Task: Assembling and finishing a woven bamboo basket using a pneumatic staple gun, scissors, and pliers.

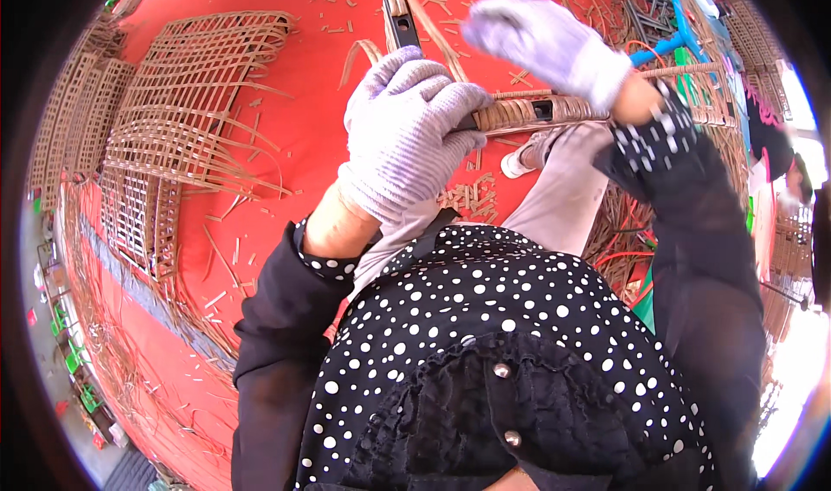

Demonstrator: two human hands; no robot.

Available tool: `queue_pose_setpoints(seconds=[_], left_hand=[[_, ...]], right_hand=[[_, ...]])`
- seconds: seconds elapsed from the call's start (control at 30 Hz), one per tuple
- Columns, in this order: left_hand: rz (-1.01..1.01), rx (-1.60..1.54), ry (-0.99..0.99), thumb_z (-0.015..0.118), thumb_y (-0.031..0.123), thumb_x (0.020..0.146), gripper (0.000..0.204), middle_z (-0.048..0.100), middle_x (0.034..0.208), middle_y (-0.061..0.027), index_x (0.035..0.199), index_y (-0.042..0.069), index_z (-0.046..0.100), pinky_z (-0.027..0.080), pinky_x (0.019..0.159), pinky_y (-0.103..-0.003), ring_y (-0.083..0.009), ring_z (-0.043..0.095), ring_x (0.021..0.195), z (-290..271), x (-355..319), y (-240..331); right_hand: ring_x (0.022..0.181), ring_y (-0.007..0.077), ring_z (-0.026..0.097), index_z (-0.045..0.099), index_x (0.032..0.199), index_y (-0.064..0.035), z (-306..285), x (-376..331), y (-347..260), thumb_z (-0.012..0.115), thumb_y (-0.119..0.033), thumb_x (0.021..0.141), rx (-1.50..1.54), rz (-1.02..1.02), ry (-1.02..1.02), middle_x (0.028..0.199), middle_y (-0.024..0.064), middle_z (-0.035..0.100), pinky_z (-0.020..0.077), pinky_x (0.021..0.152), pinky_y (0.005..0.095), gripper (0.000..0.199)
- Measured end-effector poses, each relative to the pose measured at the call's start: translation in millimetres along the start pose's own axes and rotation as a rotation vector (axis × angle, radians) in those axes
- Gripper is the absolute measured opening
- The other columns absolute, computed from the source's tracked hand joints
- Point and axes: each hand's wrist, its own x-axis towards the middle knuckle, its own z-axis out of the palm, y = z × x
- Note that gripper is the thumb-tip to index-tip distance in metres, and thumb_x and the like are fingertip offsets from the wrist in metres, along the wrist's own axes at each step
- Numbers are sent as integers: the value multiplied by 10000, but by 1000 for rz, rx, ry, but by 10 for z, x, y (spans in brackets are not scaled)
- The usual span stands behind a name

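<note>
My left hand (411,132), in a pale striped knit glove, is closed around the corner of a dark frame (513,115) wrapped with brown wicker strip. One bar of the frame points away from me and ends in a bare dark piece with a hole. The other bar runs right, beneath my right hand. A long flat wicker strip (430,25) stretches from beside the left hand toward the far edge. My right hand (537,39), in a matching glove, is raised above the right bar; its fingers are smeared by motion, so any grip is unclear.
Woven wicker panels (195,84) with loose strip ends lie at the left on a red floor covering (303,154). Short wicker offcuts (470,198) are scattered near my shoe. Blue bars (671,45) and piled wicker strands stand at the right.
</note>
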Motion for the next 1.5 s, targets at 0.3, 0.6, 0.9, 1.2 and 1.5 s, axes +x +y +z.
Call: queue_pose_setpoints(seconds=[0.3, 0.6, 0.9, 1.2, 1.5], left_hand=[[4, -35, -1, 759, 167, 583, 328, 608, 960, -32, 895, 120, 671, 386, 921, -381, -239, 553, 984, -117, -11, -38], [-23, -170, 101, 678, 91, 691, 124, 616, 943, -107, 804, 57, 641, 483, 706, -333, -235, 591, 808, -209, -501, 264], [-416, 100, -73, 484, 175, 822, 294, 593, 772, -122, 1091, 61, 519, 397, 871, -401, -198, 617, 724, 601, -604, 27], [-523, -64, -99, 627, 115, 708, 204, 538, 1183, -104, 902, 50, 637, 370, 900, -440, -368, 398, 1145, 125, -331, 521], [-751, -791, 70, 558, 183, 856, 208, 539, 681, -38, 959, 8, 604, 444, 455, -202, -83, 551, 492, 12, -197, 553]], right_hand=[[757, 191, 638, 623, 981, -58, 153, -599, -401, 706, -132, 718, 386, 33, 110, 846, 87, 648, 505, 694, 293, 286], [763, 153, 622, 644, 948, -36, 20, -392, -377, 722, -122, 710, 457, 152, -140, 846, 87, 653, 491, 702, 280, 264], [836, 122, 595, 601, 980, 4, -59, -124, -289, 689, -41, 749, 565, 158, -304, 899, 62, 636, 496, 776, 268, 252], [903, 147, 585, 554, 1075, 7, -34, -66, -157, 710, -122, 756, 957, 199, -462, 984, 81, 610, 491, 805, 272, 378], [988, 169, 577, 540, 1080, 13, 58, -176, -142, 667, -93, 784, 864, 18, -448, 1028, 97, 603, 465, 881, 296, 340]])
